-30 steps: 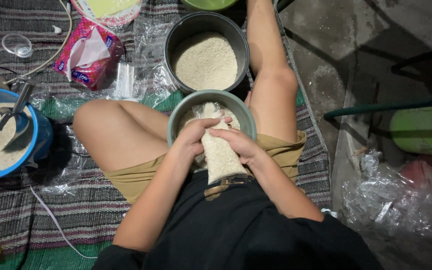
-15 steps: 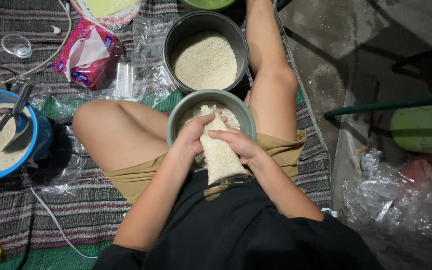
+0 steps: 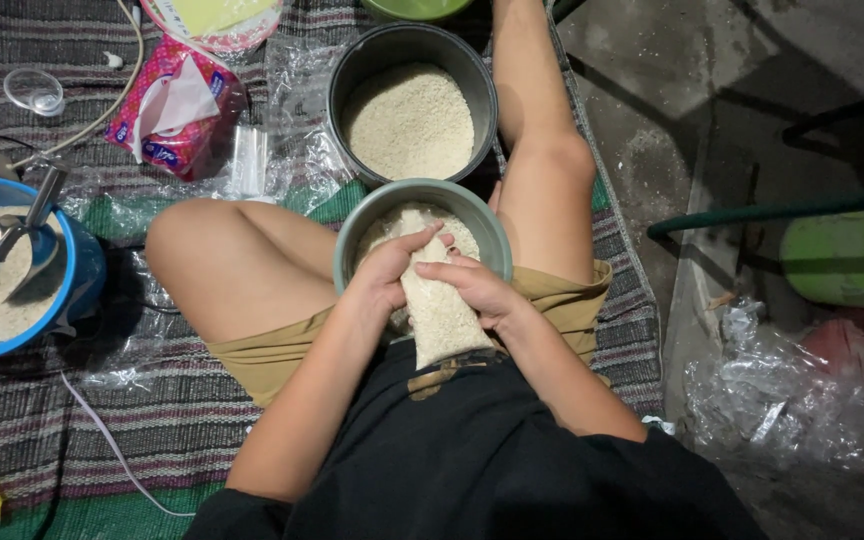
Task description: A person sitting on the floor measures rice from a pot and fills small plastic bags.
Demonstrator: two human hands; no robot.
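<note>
I sit on a striped mat with a grey-green bowl [image 3: 357,230] of rice in my lap. A clear plastic bag full of rice [image 3: 439,322] stands upright against the bowl's near rim. My left hand [image 3: 389,272] clasps the bag's left side near its top. My right hand [image 3: 475,288] grips it from the right, fingers across the upper part. The bag's mouth pokes out above my fingers, over the bowl.
A dark pot of rice [image 3: 410,118] stands beyond the bowl. A blue tub of rice with a metal scoop [image 3: 14,250] is at the left. A pink tissue pack [image 3: 174,112], loose clear bags [image 3: 292,150], a white cable [image 3: 112,445] and crumpled plastic [image 3: 782,395] lie around.
My fingers have shifted slightly on the bag's top; the bag and bowl stay in the same place.
</note>
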